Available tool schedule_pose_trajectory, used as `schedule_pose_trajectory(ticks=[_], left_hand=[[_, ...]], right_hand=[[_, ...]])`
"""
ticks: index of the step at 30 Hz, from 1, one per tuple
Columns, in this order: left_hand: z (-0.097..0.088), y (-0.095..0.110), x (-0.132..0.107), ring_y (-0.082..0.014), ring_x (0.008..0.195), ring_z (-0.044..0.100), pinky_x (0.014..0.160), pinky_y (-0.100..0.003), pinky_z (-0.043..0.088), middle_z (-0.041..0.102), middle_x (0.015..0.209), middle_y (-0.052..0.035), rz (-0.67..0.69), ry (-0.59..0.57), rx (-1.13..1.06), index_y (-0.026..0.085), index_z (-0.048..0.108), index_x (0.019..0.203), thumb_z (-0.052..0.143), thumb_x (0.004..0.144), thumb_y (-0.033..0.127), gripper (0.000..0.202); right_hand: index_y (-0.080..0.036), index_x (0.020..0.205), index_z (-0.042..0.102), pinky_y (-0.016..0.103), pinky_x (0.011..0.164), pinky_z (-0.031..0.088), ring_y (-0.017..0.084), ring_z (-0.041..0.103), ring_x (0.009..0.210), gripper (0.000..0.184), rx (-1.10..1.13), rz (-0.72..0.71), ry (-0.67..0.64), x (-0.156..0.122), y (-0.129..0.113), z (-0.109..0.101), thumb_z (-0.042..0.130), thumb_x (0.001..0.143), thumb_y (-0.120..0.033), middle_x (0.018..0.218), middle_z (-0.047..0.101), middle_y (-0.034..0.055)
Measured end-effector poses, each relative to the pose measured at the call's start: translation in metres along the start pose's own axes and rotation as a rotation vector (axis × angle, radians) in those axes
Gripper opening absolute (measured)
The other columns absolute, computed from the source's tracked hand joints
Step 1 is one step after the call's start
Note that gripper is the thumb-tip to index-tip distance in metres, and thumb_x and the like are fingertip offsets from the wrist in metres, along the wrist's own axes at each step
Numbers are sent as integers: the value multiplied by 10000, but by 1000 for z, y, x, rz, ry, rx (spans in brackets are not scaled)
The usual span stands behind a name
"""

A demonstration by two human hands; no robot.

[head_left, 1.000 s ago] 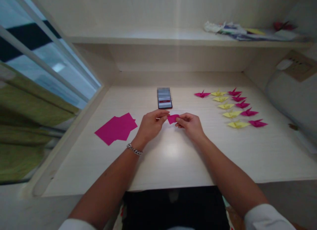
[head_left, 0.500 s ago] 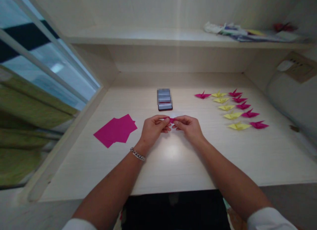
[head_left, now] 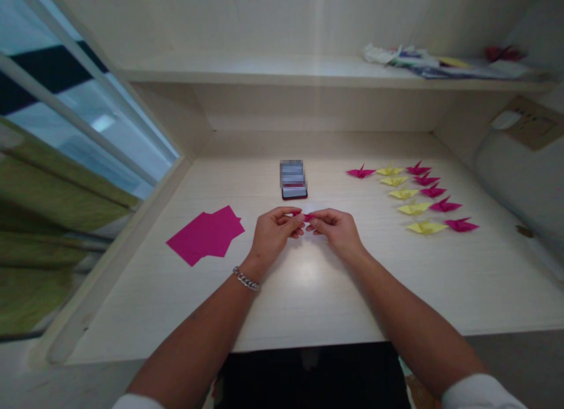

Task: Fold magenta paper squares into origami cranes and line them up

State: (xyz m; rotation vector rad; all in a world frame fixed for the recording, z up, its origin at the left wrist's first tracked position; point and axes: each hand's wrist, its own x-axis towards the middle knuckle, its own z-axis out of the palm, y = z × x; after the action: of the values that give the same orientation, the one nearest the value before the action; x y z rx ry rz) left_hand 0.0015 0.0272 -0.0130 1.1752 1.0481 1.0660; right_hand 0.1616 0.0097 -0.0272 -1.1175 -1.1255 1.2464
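Desk (head_left: 304, 315): pale, wood-grained top, overhung at the back by a shelf (head_left: 264, 77).
Left hand (head_left: 274, 231): fingers curled, thumb and forefinger pinched on the folded magenta paper (head_left: 307, 218).
Right hand (head_left: 335, 227): likewise nearly closed, the paper's other end being gripped at the fingertips.
Paper's place: held between the 2 hands, over the middle of the desk; mostly covered by fingers, so its exact shape cannot be told.
Change: 1.0 s ago, a broader flap was shown; now only a narrow strip is seen, and the fingertips have been brought closer together. Little has been altered since 0.5 s ago.
Meaning: by judgement, the paper has been folded narrower or turned edge-on, which of these being unclear; a crease may be being pressed.
Bracelet (head_left: 245, 279): silver chain, worn at the left wrist.
Smartphone (head_left: 294, 193): laid just beyond the hands.
Magenta sheets (head_left: 205, 235): overlapped, left of the left hand.
Origami cranes (head_left: 426, 227): 11 ranged at the right, 5 yellow and 6 magenta.
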Motion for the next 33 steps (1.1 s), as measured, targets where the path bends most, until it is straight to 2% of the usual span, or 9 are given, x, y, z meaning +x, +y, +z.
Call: schedule_pose_trajectory(ticks=[9,13,25,29,33], left_hand=[[-5,0,1,-128,577,635,548,-228,508,687,657,-22,33,-82,-1,136,658,981,774,658,289,376],[-6,1,0,-131,606,647,574,-236,517,704,715,-36,34,-121,-8,141,659,986,770,662,277,368],[-7,1,2,-129,585,638,561,-238,513,692,671,-28,36,-118,15,143,661,994,757,677,284,360],[-8,1,1,-129,586,641,541,-231,512,699,710,-34,-11,-137,-28,153,655,1005,761,664,264,374],[-10,0,1,-135,589,650,520,-230,516,700,750,-42,-82,-152,-84,164,656,996,726,693,249,322]], right_hand=[[-173,853,732,298,627,509,162,641,648,241,-80,-73,8,-1,-8,-2,729,664,-322,729,721,50],[-199,854,742,311,682,511,168,647,702,212,-112,-119,18,0,-8,-5,733,651,-260,777,731,42],[-193,862,742,315,655,506,167,644,665,193,-117,-124,9,-1,-8,-5,712,676,-238,747,728,42],[-216,879,741,344,755,520,191,666,790,188,-153,-173,6,-2,-6,-5,712,694,-230,856,736,46],[-246,884,742,363,877,498,196,658,920,152,-220,-279,-28,-4,-5,-5,690,742,-231,974,719,42]])
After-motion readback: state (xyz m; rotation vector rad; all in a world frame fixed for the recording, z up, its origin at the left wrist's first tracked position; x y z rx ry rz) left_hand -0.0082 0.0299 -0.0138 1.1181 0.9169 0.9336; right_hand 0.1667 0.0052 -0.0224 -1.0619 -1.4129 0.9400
